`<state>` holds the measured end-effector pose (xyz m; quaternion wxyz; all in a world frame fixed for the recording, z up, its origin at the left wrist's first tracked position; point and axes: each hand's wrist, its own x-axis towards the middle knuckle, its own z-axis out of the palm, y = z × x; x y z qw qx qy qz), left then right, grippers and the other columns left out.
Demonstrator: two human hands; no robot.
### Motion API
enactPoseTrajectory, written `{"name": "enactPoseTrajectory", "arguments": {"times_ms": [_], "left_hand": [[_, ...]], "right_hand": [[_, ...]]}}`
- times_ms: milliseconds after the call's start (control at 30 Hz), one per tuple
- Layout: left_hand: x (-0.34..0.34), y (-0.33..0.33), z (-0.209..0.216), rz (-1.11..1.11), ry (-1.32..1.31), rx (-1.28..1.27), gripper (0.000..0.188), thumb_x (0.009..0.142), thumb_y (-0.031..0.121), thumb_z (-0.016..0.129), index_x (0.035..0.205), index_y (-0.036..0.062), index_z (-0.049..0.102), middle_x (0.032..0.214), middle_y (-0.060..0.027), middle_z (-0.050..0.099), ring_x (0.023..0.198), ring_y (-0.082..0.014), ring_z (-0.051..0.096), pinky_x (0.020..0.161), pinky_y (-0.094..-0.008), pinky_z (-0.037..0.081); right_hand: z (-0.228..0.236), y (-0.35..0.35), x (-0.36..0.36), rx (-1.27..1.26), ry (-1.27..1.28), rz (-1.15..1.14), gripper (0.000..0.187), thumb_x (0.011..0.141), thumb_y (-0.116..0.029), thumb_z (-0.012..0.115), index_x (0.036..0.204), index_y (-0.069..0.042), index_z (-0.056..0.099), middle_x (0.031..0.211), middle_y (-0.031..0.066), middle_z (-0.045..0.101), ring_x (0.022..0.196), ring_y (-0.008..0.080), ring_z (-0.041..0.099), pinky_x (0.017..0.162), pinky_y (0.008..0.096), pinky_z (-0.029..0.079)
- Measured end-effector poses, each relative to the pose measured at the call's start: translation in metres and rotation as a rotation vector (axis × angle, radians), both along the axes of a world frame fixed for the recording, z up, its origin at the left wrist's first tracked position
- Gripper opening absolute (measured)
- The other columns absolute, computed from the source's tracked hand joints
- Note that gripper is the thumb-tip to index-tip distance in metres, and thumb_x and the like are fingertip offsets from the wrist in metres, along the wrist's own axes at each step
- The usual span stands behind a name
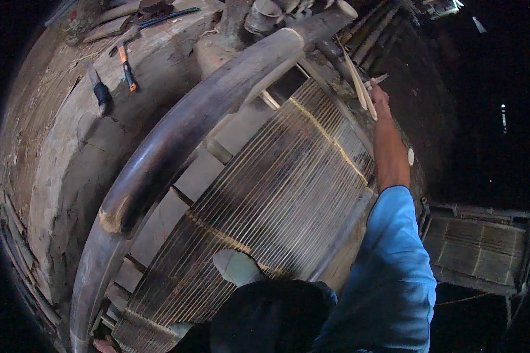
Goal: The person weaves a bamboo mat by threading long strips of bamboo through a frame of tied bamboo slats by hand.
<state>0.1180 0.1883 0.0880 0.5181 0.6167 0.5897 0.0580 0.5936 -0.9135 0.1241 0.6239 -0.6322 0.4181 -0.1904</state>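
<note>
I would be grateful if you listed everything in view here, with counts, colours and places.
Slatted platform: one, grey-brown with tan bindings, centre
Large pole: one, dark grey-brown, alongside the platform's left
Pale strips: at least two, cream, by the right hand
Hammer: one, orange-and-black handle, upper left
Knife: one, black-wrapped handle, left of the hammer
Container: one, grey, top centre
Slatted rack: one, brown, far right
Feet: two, pale-green coverings, lower centre
Sleeve: one, blue, lower right
Right hand: one, bare, upper right
</note>
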Motion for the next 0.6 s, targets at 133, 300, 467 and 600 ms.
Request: {"name": "enactPoseTrajectory", "arguments": {"times_ms": [133, 300, 467, 600], "left_hand": [[-0.023, 0.007, 0.014, 0.027, 0.019, 0.015, 0.044, 0.100, 0.030, 0.049, 0.134, 0.0010, 0.051, 0.128, -0.0189, 0.058, 0.119, -0.0312, 0.056, 0.093, -0.0440, 0.051], [-0.032, 0.005, 0.025, 0.030, 0.046, 0.034, 0.043, 0.100, 0.030, 0.049, 0.132, 0.0012, 0.052, 0.127, -0.0180, 0.059, 0.118, -0.0306, 0.057, 0.091, -0.0443, 0.051], [-0.012, -0.011, -0.032, 0.008, 0.026, -0.057, 0.042, 0.100, 0.029, 0.049, 0.131, 0.0015, 0.054, 0.126, -0.0170, 0.060, 0.117, -0.0300, 0.058, 0.090, -0.0446, 0.052], [-0.010, 0.001, -0.016, -0.014, 0.019, -0.035, 0.041, 0.100, 0.028, 0.049, 0.131, 0.0017, 0.055, 0.125, -0.0163, 0.061, 0.116, -0.0295, 0.058, 0.088, -0.0448, 0.053]], "right_hand": [[-0.010, -0.016, 0.009, -0.099, 0.301, -0.033, 0.034, 0.096, -0.020, 0.062, 0.114, 0.008, 0.052, 0.105, 0.0236, 0.062, 0.092, 0.0330, 0.068, 0.077, 0.0425, 0.062], [-0.045, -0.026, 0.004, 0.024, 0.190, -0.044, 0.024, 0.097, -0.011, 0.057, 0.110, 0.008, 0.053, 0.109, 0.0236, 0.060, 0.098, 0.0334, 0.066, 0.085, 0.0429, 0.062], [-0.026, -0.057, -0.009, 0.051, -0.046, 0.243, 0.030, 0.095, -0.024, 0.058, 0.113, -0.002, 0.067, 0.091, 0.0136, 0.069, 0.072, 0.0226, 0.064, 0.062, 0.0373, 0.052], [-0.034, 0.021, -0.035, 0.326, -0.254, 0.003, 0.026, 0.094, -0.020, 0.062, 0.112, -0.003, 0.067, 0.093, 0.0126, 0.068, 0.075, 0.0191, 0.064, 0.062, 0.0353, 0.053]]}}
